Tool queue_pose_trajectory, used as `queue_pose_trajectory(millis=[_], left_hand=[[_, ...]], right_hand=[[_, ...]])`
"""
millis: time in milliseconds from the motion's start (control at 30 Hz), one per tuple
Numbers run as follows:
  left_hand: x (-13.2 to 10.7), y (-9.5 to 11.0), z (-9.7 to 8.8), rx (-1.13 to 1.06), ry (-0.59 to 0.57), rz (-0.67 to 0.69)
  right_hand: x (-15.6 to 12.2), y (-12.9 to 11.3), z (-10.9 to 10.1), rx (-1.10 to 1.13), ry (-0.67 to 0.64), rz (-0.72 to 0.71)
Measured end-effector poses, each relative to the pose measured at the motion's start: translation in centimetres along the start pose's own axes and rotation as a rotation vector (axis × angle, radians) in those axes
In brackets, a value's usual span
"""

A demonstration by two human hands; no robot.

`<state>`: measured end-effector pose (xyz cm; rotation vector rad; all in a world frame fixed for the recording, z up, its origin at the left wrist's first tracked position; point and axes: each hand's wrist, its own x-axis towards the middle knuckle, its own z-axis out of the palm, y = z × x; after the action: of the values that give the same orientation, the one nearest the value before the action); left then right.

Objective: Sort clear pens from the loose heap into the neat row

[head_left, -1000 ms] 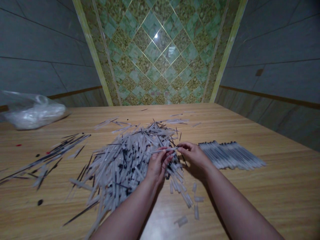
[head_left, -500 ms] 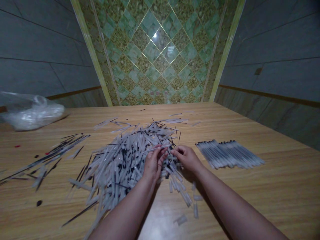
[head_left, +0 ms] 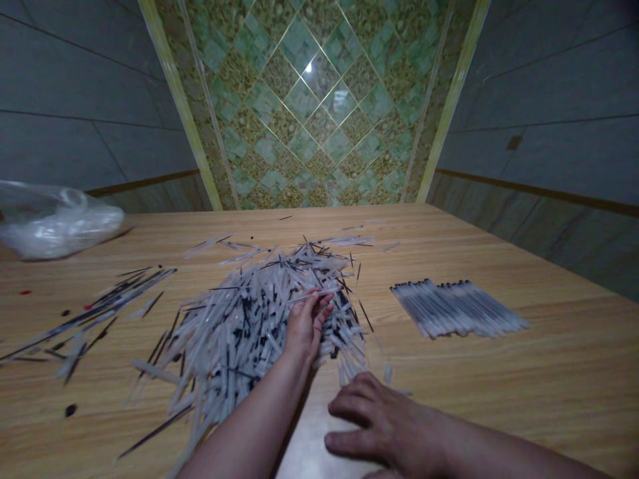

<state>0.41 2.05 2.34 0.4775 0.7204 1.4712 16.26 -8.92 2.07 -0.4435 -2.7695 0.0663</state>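
Note:
In my left hand [head_left: 303, 326] a thin translucent pen barrel [head_left: 327, 291] is pinched between thumb and fingers, lying nearly level above a big pile of pen parts [head_left: 249, 319]. Clear tubes and dark thin refills are mixed in that pile. My right hand [head_left: 387, 416] is low at the near edge of the view, its fingers spread and curved over the tabletop with nothing visible in them. Just beyond its fingertips lie short clear caps [head_left: 349, 369]; others are hidden beneath the hand. A neat row of pens [head_left: 459, 309] with dark tips lies to the right.
A clear plastic bag [head_left: 64, 223] of whitish contents sits at the far left of the wooden table [head_left: 549, 372]. Loose dark refills [head_left: 100, 309] are scattered on the left. A tiled wall [head_left: 319, 113] stands behind the table.
My right hand has left the spot beside my left hand, come down toward me and spread its fingers. My left hand stays in place with the pen barrel.

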Motion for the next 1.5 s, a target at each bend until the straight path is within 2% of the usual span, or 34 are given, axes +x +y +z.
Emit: queue_pose_trajectory(millis=[100, 333, 467, 567, 633, 867, 967, 1067, 1200, 1367, 1500], left_hand=[[0.1, -0.1, 0.0, 0.006, -0.004, 0.004], [0.2, -0.2, -0.1, 0.021, -0.039, 0.029], [0.1, -0.2, -0.2, 0.018, -0.056, 0.034], [0.0, -0.1, -0.1, 0.023, -0.055, 0.023], [-0.1, 0.0, 0.0, 0.025, -0.042, 0.017], [0.0, -0.1, 0.1, 0.021, -0.04, 0.015], [0.0, -0.2, 0.0, 0.035, -0.039, 0.02], [0.1, -0.2, -0.2, 0.041, -0.045, 0.023], [0.3, -0.3, -0.4, 0.036, -0.045, 0.023], [0.2, -0.2, -0.3, 0.026, -0.055, 0.023], [0.0, -0.3, -0.3, 0.029, -0.049, 0.019]], right_hand=[[0.5, 0.8, 0.4, 0.042, -0.005, 0.071], [2.0, 4.5, 2.0, 0.021, 0.06, 0.201], [1.8, 5.1, 2.5, 0.024, 0.123, 0.189], [1.2, 5.2, 2.2, 0.041, 0.235, 0.186], [0.9, 5.6, 1.8, 0.046, 0.328, 0.234], [1.4, 9.4, 0.3, 0.082, 0.646, 0.537], [2.0, 11.2, 0.1, 0.119, 0.723, 0.654], [2.3, 12.2, 0.1, 0.183, 0.725, 0.748], [1.8, 12.5, 0.8, 0.253, 0.668, 0.818], [0.8, 12.1, 1.6, 0.275, 0.578, 0.801], [0.4, 12.1, 1.8, 0.277, 0.572, 0.784]])
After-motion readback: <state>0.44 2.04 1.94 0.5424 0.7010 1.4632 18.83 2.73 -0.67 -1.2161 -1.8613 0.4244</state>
